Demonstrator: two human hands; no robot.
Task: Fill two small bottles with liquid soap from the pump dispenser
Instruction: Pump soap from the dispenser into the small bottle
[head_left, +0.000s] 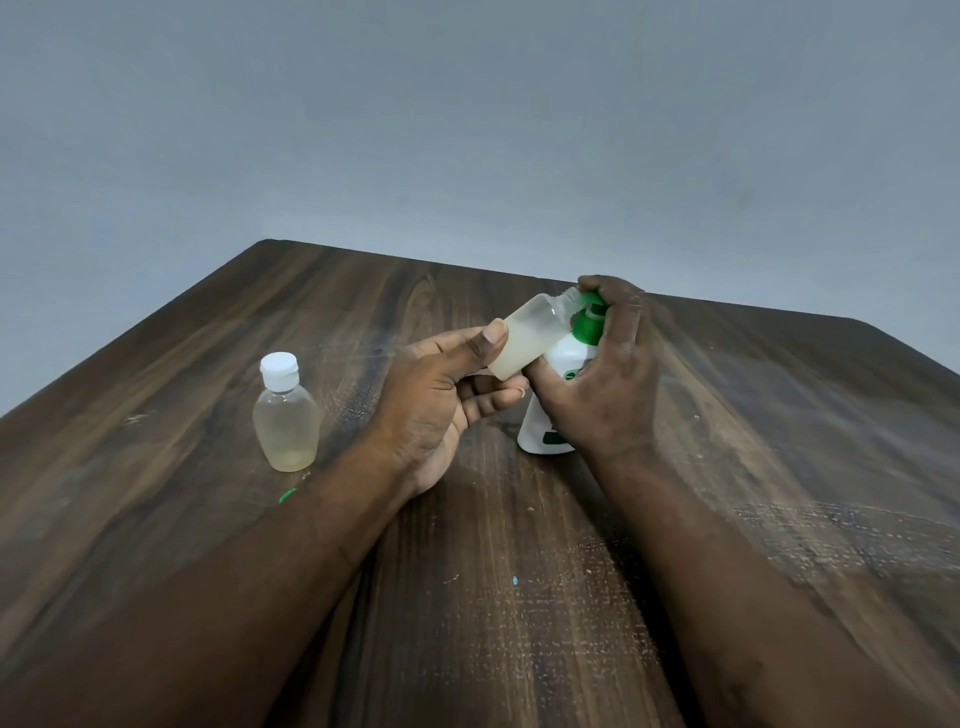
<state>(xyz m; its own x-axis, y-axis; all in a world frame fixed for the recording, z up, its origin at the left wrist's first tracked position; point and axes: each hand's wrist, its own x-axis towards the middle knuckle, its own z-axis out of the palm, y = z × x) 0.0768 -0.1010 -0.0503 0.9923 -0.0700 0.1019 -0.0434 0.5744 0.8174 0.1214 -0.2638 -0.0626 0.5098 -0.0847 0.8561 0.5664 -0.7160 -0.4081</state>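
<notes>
No legible txt, brand or nos.: the only marks are green label bits on the white pump dispenser (537, 421), approx 3 o'clock of the capped small bottle (285, 415), mostly covered by the right hand (608, 384) & too blurred/partial to make out.

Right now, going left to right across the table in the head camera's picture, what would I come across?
The capped small bottle → left hand → open small bottle, tilted in that hand → pump dispenser → right hand, gripping the dispenser.
</notes>
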